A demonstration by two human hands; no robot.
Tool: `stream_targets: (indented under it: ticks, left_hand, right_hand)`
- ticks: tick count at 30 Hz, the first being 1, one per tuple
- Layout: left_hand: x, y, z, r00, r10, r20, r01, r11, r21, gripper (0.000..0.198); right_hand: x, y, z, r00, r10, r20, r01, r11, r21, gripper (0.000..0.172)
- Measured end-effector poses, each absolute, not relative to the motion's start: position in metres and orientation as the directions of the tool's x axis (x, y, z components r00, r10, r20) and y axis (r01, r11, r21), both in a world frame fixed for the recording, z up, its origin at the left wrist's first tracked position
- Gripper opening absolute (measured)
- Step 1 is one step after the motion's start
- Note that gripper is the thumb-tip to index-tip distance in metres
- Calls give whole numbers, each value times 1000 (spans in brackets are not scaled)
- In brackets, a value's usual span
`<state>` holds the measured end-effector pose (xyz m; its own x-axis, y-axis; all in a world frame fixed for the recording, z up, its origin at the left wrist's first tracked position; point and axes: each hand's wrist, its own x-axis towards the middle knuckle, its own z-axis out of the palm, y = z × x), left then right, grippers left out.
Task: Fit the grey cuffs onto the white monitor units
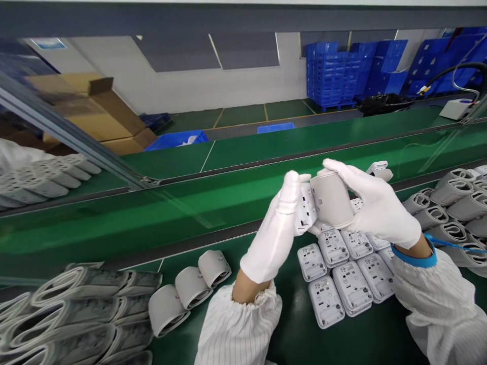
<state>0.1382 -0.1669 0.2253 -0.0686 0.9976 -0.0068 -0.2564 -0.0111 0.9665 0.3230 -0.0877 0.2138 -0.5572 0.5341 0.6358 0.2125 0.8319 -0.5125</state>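
The person's left hand, in a white glove, is closed around a white plastic housing. The gloved right hand is wrapped over a pale grey curved band, which seems to be joined to that housing. Both hands are clamped on this one piece, and they hold it in the air above a group of similar housings that lie on a green conveyor belt. Three more grey bands stand on the belt to the left of the left forearm, and a pile of rolled bands lies on the right. A blue cord runs from a blue wrist strap on the right wrist, passing close to that pile.

The main risk is probably a slip, because the smooth band may slide in the fabric gloves. If the grip loosens, the piece could fall on the housings below and mark them. Too strong a twist between the hands could stress the joint between band and housing. The cord could also catch on the rolled bands if the right arm swings outward.
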Motion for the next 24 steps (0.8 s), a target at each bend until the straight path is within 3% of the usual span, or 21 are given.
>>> stream_targets:
  ticks: [11,16,24]
  left_hand:
    - [142,-172,226,-122,992,31,-204,-56,977,71]
    - [142,-170,227,-85,996,-7,-238,-14,971,75]
    - [140,-173,230,22,997,-79,-391,81,917,92]
  right_hand:
    - [318,-93,208,-609,497,618,202,851,-485,82]
    - [316,-97,214,-598,521,609,184,829,-529,80]
    - [321,-93,218,-554,610,567,122,733,-669,89]
